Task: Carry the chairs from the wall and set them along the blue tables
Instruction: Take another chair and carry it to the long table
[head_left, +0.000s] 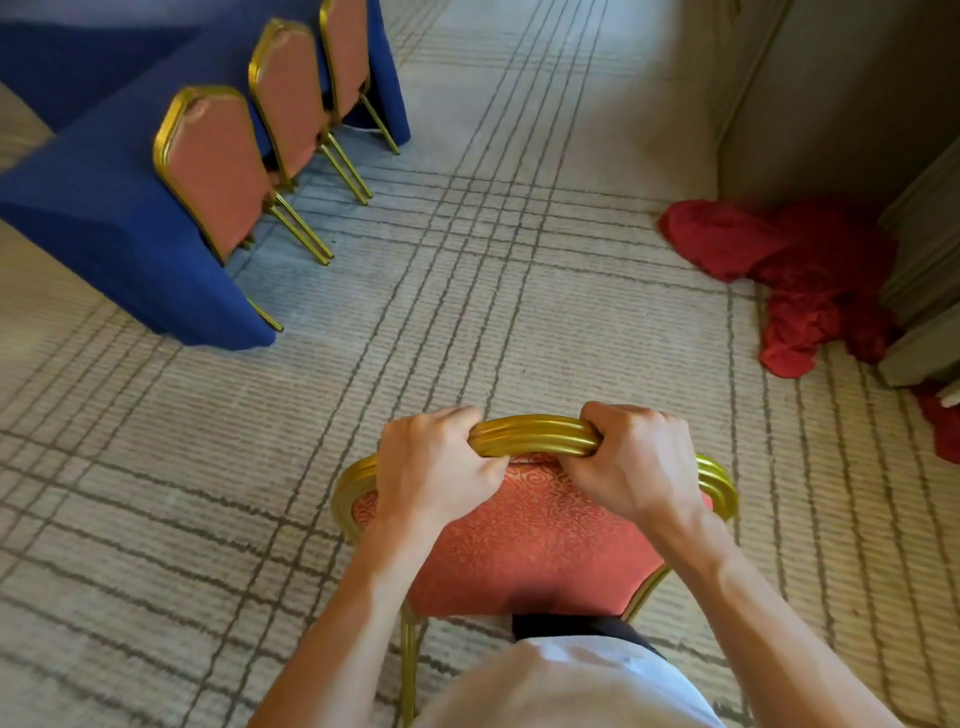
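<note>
left hand (434, 462) + right hand (636, 460): clenched on chair (524, 540) top rail (gold frame) | chair: low centre, over carpet (519, 312) | three chairs (218, 166) tucked along blue bench (104, 208), upper left

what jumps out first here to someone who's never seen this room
Front and centre, the left hand and right hand clamp the gold top rail of a red chair. Upper left, three matching chairs stand in a row against the blue table. A red cloth lies crumpled on the carpet by the right wall.
</note>
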